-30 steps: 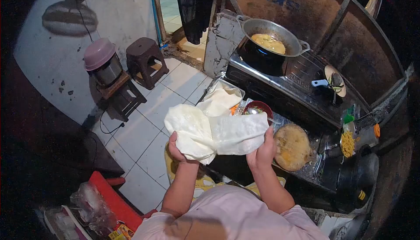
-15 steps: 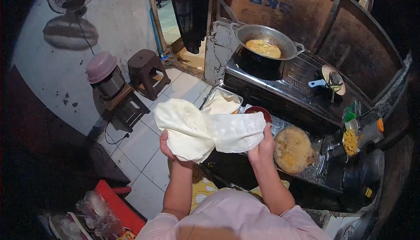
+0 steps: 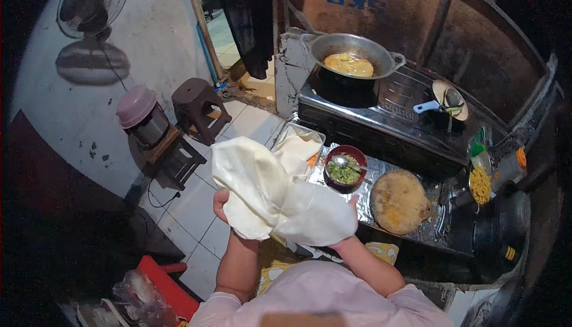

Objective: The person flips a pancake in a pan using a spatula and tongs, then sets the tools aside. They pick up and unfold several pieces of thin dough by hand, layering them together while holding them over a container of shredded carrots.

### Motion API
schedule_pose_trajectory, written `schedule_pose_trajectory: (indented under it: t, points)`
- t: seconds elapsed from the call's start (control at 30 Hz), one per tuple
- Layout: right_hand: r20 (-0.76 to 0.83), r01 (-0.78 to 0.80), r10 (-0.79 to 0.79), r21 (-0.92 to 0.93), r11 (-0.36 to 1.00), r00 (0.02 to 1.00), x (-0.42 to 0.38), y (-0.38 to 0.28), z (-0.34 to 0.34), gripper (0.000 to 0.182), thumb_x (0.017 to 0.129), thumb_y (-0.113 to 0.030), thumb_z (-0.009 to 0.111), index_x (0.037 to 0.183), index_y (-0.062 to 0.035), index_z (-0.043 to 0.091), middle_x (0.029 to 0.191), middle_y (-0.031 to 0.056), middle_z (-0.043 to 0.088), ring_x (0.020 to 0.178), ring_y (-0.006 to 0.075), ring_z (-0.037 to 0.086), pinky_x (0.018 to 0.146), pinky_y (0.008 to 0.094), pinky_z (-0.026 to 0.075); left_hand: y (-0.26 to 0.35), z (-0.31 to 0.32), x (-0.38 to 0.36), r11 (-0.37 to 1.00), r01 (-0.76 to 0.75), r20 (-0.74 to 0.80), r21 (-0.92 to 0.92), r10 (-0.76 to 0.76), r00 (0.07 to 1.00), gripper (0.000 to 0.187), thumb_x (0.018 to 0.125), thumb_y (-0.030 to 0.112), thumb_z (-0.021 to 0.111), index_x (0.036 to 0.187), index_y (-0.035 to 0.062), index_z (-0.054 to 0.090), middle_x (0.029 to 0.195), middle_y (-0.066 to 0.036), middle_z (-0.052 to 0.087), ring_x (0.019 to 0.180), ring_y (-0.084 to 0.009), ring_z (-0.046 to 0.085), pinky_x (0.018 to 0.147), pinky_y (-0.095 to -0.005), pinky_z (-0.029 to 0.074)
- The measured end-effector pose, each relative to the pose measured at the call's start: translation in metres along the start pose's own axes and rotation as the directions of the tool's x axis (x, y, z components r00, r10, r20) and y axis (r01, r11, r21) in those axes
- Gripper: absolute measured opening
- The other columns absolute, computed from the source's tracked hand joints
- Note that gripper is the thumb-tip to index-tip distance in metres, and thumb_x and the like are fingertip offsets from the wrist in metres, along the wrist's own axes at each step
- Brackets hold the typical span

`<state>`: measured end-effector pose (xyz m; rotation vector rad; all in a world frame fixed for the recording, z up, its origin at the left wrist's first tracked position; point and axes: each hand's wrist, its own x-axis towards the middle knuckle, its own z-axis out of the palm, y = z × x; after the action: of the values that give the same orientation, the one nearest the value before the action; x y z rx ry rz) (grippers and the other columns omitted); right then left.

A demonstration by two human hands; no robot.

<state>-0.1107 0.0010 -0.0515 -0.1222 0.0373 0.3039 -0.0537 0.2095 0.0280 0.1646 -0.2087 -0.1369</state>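
Both hands occupied: my left hand (image 3: 221, 206) is closed on the left lobe of the pale thin sheets (image 3: 249, 184), my right hand (image 3: 344, 243) on the right lobe; fingers underneath are hidden, can't tell if the lobes join. Sheets sit in front of me, left of the round board (image 3: 400, 203), near the red bowl (image 3: 357, 153).

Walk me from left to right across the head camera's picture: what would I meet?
Wall fan → pink lid → brown stool → floppy pale sheeting → round board → yellow strips → orange cap.
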Motion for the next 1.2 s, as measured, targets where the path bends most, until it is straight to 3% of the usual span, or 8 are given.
schedule_pose_trajectory:
  t: [0.03, 0.1, 0.17, 0.2, 0.3, 0.57, 0.8, 1.2]
  points:
    - [0.161, -0.172, 0.159, 0.075, 0.982, 0.974, -0.002, -0.001, -0.004, 0.097, 0.082, -0.073, 0.044, 0.146, -0.0027, 0.027, 0.150, 0.0191, 0.031, 0.136, 0.0366, 0.033, 0.113, 0.0528, 0.023, -0.003, 0.001, -0.002, 0.999, 0.040, 0.014, -0.013, -0.040, 0.999, 0.078, 0.070, 0.029, 0.053, 0.141, 0.0021, 0.036, 0.138, -0.022, 0.045, 0.123, -0.0420, 0.047, 0.106, -0.0561, 0.037]
    - [0.180, -0.226, 0.213, 0.060, 0.972, 0.960, -0.003, -0.013, -0.015, 0.094, 0.083, -0.068, 0.049, 0.143, 0.0022, 0.032, 0.145, 0.0205, 0.038, 0.134, 0.0342, 0.038, 0.112, 0.0513, 0.027, -0.007, 0.004, -0.004, 0.999, 0.054, -0.020, 0.004, -0.054, 0.998, 0.079, 0.070, 0.029, 0.055, 0.141, 0.0009, 0.035, 0.137, -0.024, 0.046, 0.123, -0.0428, 0.048, 0.104, -0.0568, 0.038]
    - [0.154, -0.199, 0.254, -0.304, 0.932, 0.955, -0.003, -0.022, -0.034, 0.084, 0.084, -0.055, 0.060, 0.138, 0.0048, 0.038, 0.137, 0.0208, 0.048, 0.126, 0.0326, 0.049, 0.107, 0.0490, 0.036, -0.004, 0.005, -0.008, 0.989, 0.135, -0.018, 0.053, -0.134, 0.991, 0.079, 0.070, 0.028, 0.056, 0.141, 0.0001, 0.034, 0.136, -0.025, 0.046, 0.122, -0.0430, 0.048, 0.104, -0.0571, 0.038]
    - [0.119, -0.120, 0.202, -0.484, 0.867, 0.972, -0.002, -0.026, -0.019, 0.067, 0.085, -0.035, 0.069, 0.133, 0.0046, 0.044, 0.126, 0.0181, 0.057, 0.114, 0.0297, 0.058, 0.100, 0.0441, 0.045, -0.003, 0.005, -0.009, 0.988, 0.146, -0.025, 0.057, -0.145, 0.989, 0.079, 0.070, 0.028, 0.056, 0.141, 0.0001, 0.034, 0.136, -0.025, 0.046, 0.122, -0.0430, 0.048, 0.104, -0.0571, 0.038]
    - [-0.033, -0.094, 0.100, -0.715, 0.692, 0.994, -0.003, -0.025, 0.026, 0.057, 0.085, -0.020, 0.070, 0.131, 0.0041, 0.046, 0.120, 0.0138, 0.061, 0.107, 0.0246, 0.062, 0.094, 0.0394, 0.049, 0.000, 0.003, -0.008, 0.985, 0.144, -0.033, 0.096, -0.141, 0.989, 0.079, 0.072, 0.029, 0.056, 0.141, -0.0004, 0.034, 0.136, -0.026, 0.045, 0.122, -0.0428, 0.049, 0.104, -0.0569, 0.038]
    - [-0.254, 0.049, -0.222, -0.549, 0.834, 0.941, -0.025, 0.007, 0.022, 0.043, 0.089, -0.013, 0.065, 0.126, 0.0019, 0.050, 0.114, 0.0124, 0.063, 0.100, 0.0220, 0.063, 0.088, 0.0360, 0.053, 0.013, -0.021, 0.004, 0.995, -0.009, -0.080, 0.097, 0.017, 0.997, 0.076, 0.076, 0.034, 0.051, 0.142, 0.0006, 0.034, 0.139, -0.022, 0.045, 0.124, -0.0423, 0.047, 0.104, -0.0562, 0.037]
    - [-0.206, 0.102, -0.242, -0.526, 0.844, 0.948, -0.024, 0.006, 0.013, 0.047, 0.089, -0.012, 0.065, 0.130, 0.0015, 0.045, 0.120, 0.0135, 0.059, 0.106, 0.0244, 0.061, 0.092, 0.0399, 0.052, 0.006, -0.016, 0.010, 0.995, -0.036, -0.036, 0.096, 0.040, 0.999, 0.074, 0.077, 0.034, 0.050, 0.141, 0.0007, 0.035, 0.139, -0.022, 0.044, 0.124, -0.0426, 0.047, 0.104, -0.0566, 0.037]
    - [-0.265, 0.131, -0.222, -0.322, 0.938, 0.938, -0.018, 0.025, 0.035, 0.045, 0.097, -0.020, 0.051, 0.136, -0.0001, 0.040, 0.132, 0.0165, 0.052, 0.118, 0.0307, 0.055, 0.102, 0.0462, 0.043, -0.009, 0.005, 0.038, 0.936, -0.316, -0.026, 0.156, 0.323, 0.946, 0.071, 0.078, 0.038, 0.046, 0.139, 0.0017, 0.040, 0.135, -0.021, 0.049, 0.119, -0.0416, 0.052, 0.100, -0.0556, 0.042]
